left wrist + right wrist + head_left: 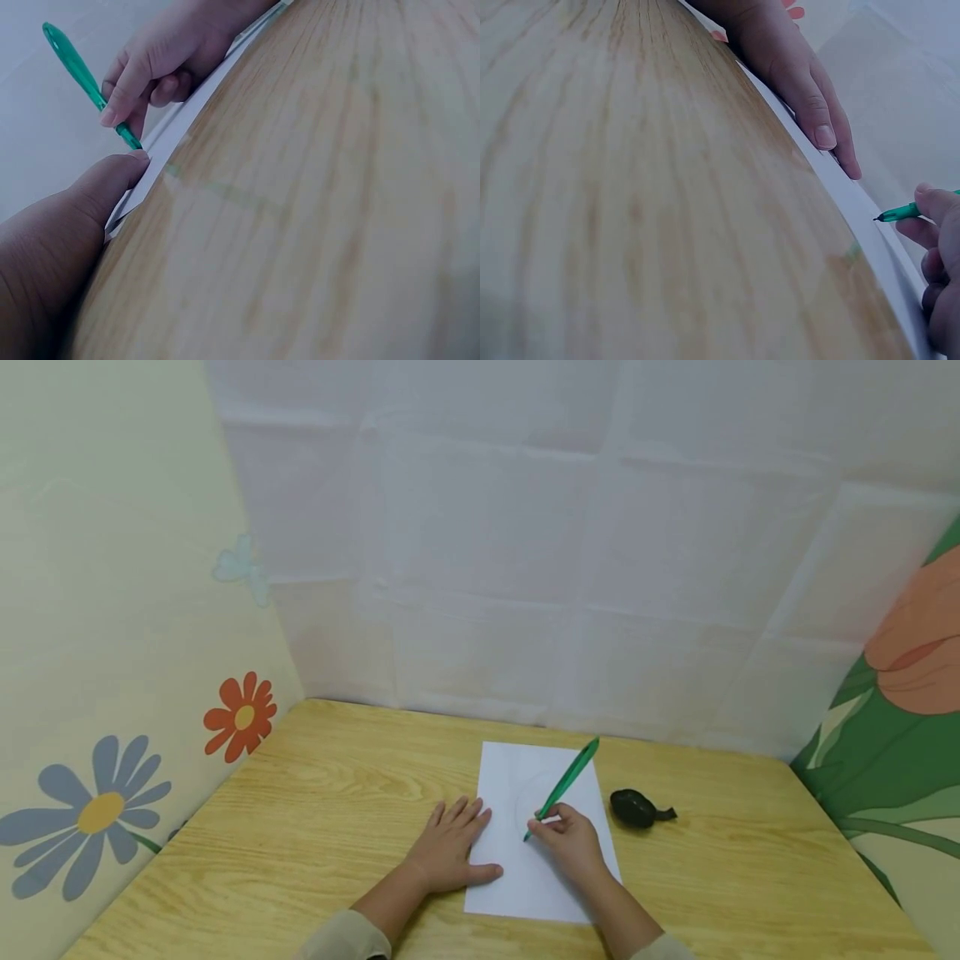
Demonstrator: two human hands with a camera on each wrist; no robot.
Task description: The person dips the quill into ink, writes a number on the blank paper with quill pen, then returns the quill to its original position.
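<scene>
While my pale sleeves, the left [343, 937] and the right [663, 948], lie nearest me, my forearms reach forward over the wood-grain table [337, 777]. My left hand [447, 853] lies palm down with its fingers straight and spread, across the left edge of the white paper [517, 893]; its thumb stretches wide of the others, onto the sheet. My right hand [572, 843] is over the sheet's right half, thumb and fingers pinching the green pen [572, 774] low on its barrel. The pen slants, its dark tip down at the middle of the sheet and its top up and to the right; I cannot tell whether the tip touches. A faint curved line shows on the sheet beside my grip. Just right of the paper sits a rounded black object [633, 808] with a short stub. Farther off, beyond the table's back edge, hangs a creased white cloth [480, 527]
</scene>
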